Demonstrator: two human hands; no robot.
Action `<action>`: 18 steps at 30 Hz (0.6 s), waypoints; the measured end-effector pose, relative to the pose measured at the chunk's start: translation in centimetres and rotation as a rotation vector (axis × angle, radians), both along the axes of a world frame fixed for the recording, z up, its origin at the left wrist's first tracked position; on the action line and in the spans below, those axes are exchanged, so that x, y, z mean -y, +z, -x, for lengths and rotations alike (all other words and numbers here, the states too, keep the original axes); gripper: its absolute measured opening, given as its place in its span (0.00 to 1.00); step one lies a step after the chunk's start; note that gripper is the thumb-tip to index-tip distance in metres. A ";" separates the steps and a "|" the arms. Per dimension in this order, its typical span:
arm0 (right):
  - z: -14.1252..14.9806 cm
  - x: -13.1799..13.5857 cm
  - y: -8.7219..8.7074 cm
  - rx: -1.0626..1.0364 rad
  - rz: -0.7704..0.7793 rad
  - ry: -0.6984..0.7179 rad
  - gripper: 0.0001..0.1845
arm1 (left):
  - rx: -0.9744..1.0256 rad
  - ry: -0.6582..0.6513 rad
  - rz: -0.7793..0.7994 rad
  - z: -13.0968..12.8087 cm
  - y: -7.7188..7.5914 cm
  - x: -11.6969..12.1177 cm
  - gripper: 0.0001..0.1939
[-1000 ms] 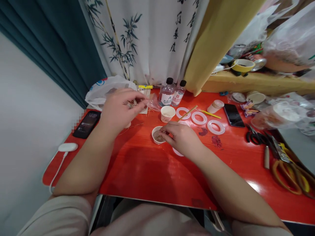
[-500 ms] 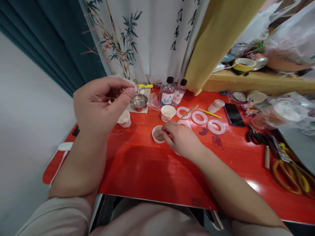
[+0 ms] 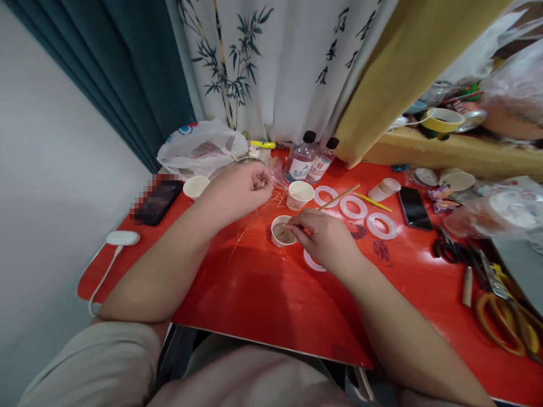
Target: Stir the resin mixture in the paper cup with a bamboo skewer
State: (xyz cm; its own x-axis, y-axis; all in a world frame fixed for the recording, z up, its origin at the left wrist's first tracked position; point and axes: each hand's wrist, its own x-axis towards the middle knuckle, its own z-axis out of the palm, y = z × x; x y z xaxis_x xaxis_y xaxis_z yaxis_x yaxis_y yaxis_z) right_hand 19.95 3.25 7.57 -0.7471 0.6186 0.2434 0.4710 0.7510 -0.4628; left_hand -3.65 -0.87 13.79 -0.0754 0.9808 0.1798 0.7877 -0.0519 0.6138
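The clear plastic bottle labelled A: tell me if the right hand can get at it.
Probably yes: the right hand is close, and only a white paper cup stands before the clear plastic bottle labelled A, with room beside it.

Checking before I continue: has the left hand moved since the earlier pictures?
Yes, the left hand has shifted to the right, closer to the bottle labelled A.

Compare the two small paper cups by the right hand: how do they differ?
The near cup holds a brownish mixture, while the far cup shows only a pale layer. The fingertips of the right hand are over the near cup, and the far cup is untouched. The far cup stands nearer the bottles. Both are white and upright on the red table.
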 end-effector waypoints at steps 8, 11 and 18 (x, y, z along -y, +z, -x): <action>0.0 0.3 0.2 -0.047 0.000 0.000 0.02 | -0.127 0.125 0.112 -0.6 -3.4 -2.2 0.15; 0.0 0.1 0.0 -0.032 -0.013 -0.011 0.03 | -0.198 0.131 0.124 -0.9 -3.9 -2.4 0.18; -0.1 -0.1 -0.4 -0.030 -0.070 0.007 0.06 | -0.240 0.063 0.035 -0.8 -4.2 -2.5 0.21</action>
